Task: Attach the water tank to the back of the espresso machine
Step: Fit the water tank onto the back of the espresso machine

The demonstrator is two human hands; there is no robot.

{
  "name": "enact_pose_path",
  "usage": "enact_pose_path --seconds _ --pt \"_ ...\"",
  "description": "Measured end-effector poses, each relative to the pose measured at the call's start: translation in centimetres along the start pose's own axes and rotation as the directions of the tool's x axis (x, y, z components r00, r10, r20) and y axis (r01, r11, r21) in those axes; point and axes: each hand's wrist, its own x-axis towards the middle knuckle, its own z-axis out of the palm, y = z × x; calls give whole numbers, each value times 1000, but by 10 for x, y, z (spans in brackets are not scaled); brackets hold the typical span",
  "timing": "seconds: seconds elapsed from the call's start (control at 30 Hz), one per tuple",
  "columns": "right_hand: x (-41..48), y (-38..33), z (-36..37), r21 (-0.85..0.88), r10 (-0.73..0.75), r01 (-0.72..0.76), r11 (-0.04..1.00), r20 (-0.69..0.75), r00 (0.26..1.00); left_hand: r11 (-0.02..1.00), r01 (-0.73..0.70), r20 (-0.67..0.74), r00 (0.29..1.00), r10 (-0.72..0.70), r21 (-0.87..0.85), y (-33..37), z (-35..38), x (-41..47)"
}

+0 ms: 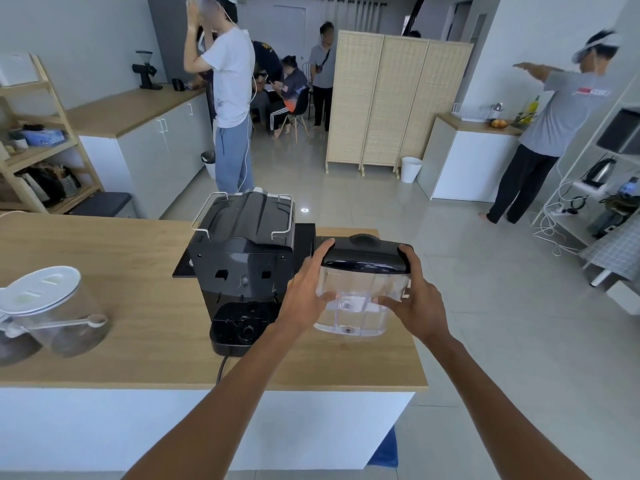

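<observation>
A black espresso machine [242, 258] stands on the wooden counter [138, 306] with its bare back side facing me; the low base with a round socket juts toward me. To its right I hold a clear plastic water tank [360, 299] with a black lid, lifted off the counter. My left hand [308, 292] grips the tank's left side, thumb on the front wall. My right hand [415, 303] grips its right side, fingers over the lid's edge. The tank sits apart from the machine's back.
A clear jar [59, 310] with a white lid and scoop lies at the counter's left. A black drip mat [304, 233] lies behind the machine. The counter's right edge is just past the tank. Several people stand or sit across the room.
</observation>
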Motion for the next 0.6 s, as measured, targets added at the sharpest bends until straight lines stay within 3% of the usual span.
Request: enact_pose_path --seconds 0.3,0.6 --pt "-12 -46 -24 40 -55 56 998 -9 998 999 -32 -84 996 32 -4 18 -44 -28" --pt "-11 -97 4 90 -119 119 989 2 993 999 -37 -140 990 32 -33 3 -103 -51"
